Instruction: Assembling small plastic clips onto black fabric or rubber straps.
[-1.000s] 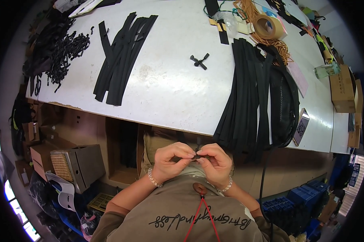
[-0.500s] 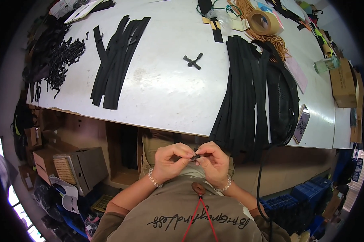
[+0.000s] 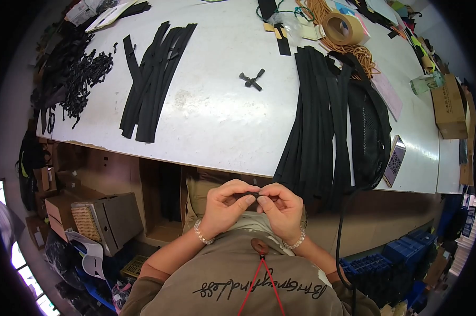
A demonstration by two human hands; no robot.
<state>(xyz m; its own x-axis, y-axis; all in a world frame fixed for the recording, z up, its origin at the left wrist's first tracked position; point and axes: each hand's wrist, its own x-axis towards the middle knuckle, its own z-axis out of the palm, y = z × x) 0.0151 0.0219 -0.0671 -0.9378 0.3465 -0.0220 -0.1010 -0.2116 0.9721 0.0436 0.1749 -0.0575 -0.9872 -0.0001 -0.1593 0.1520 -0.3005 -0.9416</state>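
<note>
In front of my body, just off the table's near edge, both hands meet fingertip to fingertip. My left hand point(image 3: 228, 205) pinches a small black piece point(image 3: 253, 194) between thumb and fingers, and my right hand point(image 3: 283, 208) grips its other side. Fingers cover most of it, so its kind stays hidden. Beyond, a few small black parts point(image 3: 253, 80) lie crossed on the white table point(image 3: 222, 121). Long black zipper-like strips point(image 3: 148, 95) are bunched to the left, and a bigger bundle of black strips point(image 3: 311, 116) hangs over the near edge at right.
Many small black looped pulls point(image 3: 85, 84) are heaped at far left. A black bag point(image 3: 369, 137) and a phone point(image 3: 394, 160) lie at right. Behind them are a tape roll point(image 3: 343, 29), orange cord point(image 3: 360, 55) and a cardboard box point(image 3: 449, 108). A black cable point(image 3: 341, 231) hangs beside my right arm.
Both hands have risen slightly, toward the table, and their grip on the small black piece has shifted, covering more of it. The things on the table lie as before.
</note>
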